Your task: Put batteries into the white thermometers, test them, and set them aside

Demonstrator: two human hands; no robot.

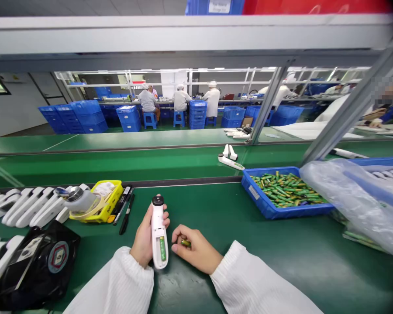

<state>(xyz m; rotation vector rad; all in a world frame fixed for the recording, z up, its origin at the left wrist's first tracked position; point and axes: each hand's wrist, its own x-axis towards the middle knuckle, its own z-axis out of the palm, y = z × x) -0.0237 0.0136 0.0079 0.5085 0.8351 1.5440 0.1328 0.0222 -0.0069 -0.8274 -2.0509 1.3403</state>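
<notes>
My left hand [144,240] is wrapped round a white handheld thermometer-like device [157,218], its black end pointing away from me. The device's battery compartment faces up without a cover, and one green battery [163,248] lies along its right side. Just to the right, my right hand [196,248] is closed with curled fingers on another green battery [185,243], partly hidden by the fingers. That hand is apart from the device. A blue bin [268,211] full of loose green batteries stands beyond it to the right.
Rows of white devices [26,207] lie at left, beside a yellow basket [109,205], markers [127,213] and a black bag-like item [36,266]. Clear plastic bags [353,196] bulge at right. Several white devices [229,159] lie on the green belt [118,168]. People work farther back.
</notes>
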